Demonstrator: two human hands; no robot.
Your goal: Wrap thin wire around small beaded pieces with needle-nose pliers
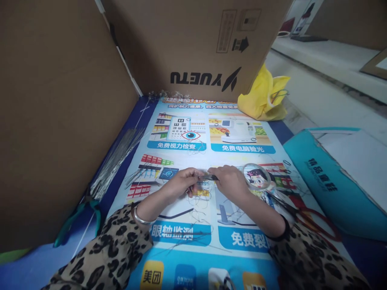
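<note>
My left hand (186, 181) is closed in a pinch around thin wire (191, 191), and a loop of it hangs below the fingers. Opposite it, my right hand (231, 181) is wrapped around slim pliers (209, 177). Their metal tips point left and meet the wire at my left fingertips; the grips are hidden in my palm. Beneath both hands, loose wire loops (198, 217) lie scattered over a printed poster (193, 251). A roll of clear tape (256, 176) rests just right of my right hand.
Red-handled scissors (317, 221) lie by my right forearm. At left are a bundle of straight wires (115, 161) and green-handled pliers (79, 217). Cardboard (193, 44) walls the back and left. A yellow bag (263, 96) and a teal box (335, 177) stand right.
</note>
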